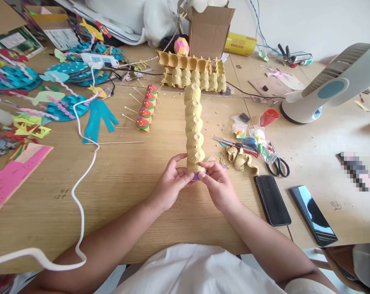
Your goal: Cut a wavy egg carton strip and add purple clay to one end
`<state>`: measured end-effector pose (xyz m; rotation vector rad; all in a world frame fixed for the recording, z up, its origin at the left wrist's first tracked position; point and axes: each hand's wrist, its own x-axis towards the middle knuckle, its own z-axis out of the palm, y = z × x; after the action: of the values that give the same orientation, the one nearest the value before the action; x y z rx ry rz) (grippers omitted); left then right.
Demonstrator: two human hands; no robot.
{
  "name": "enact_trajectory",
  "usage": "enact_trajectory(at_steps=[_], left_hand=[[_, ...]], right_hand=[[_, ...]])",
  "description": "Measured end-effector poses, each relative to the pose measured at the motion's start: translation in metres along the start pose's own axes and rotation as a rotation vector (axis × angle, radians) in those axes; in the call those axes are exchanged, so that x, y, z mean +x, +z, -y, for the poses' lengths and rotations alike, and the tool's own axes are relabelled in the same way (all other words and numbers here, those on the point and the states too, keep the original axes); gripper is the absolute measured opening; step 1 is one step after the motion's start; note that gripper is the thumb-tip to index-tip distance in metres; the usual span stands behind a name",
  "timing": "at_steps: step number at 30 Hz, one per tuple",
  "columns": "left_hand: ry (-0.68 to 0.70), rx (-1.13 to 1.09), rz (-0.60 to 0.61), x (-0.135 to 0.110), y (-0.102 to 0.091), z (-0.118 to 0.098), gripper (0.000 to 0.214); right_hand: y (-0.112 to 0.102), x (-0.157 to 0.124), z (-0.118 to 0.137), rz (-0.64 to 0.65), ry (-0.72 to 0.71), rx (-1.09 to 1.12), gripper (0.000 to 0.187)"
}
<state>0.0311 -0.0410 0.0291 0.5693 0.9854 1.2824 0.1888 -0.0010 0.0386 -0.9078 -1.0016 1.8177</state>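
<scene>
A strip of egg carton cups (194,126), pale yellow and bumpy, points away from me over the table. Its near end is between my left hand (169,183) and my right hand (219,183), both closed on it. Under my thumbs, a small purple piece (198,176) lies against that end cup; its material I cannot make out. Beyond my left hand lies a painted egg carton caterpillar (147,108) with red and green faces and pin-like feelers.
Right of the strip lie a utility knife (236,145), carton scraps (241,158), scissors (278,165) and two phones (273,200). Egg cartons (193,75) stand behind, a white fan (328,81) at right. A white cable (77,196) crosses the left side near blue paper crafts (67,108).
</scene>
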Motion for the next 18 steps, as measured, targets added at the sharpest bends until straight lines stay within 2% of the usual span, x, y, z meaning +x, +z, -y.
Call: enact_trajectory(at_steps=[10, 14, 18], left_hand=[[-0.034, -0.110, 0.079, 0.0031, -0.0041, -0.0030, 0.067], [-0.062, -0.089, 0.002, 0.0024, -0.0024, -0.0031, 0.070], [-0.084, -0.084, -0.053, 0.0018, -0.0015, -0.0032, 0.064]], right_hand=[[-0.0027, 0.0044, 0.0023, 0.036, 0.076, 0.104, 0.034], [-0.0014, 0.0037, -0.0004, 0.046, 0.106, 0.094, 0.036], [0.0006, 0.0019, -0.0006, 0.051, 0.106, 0.089, 0.033]])
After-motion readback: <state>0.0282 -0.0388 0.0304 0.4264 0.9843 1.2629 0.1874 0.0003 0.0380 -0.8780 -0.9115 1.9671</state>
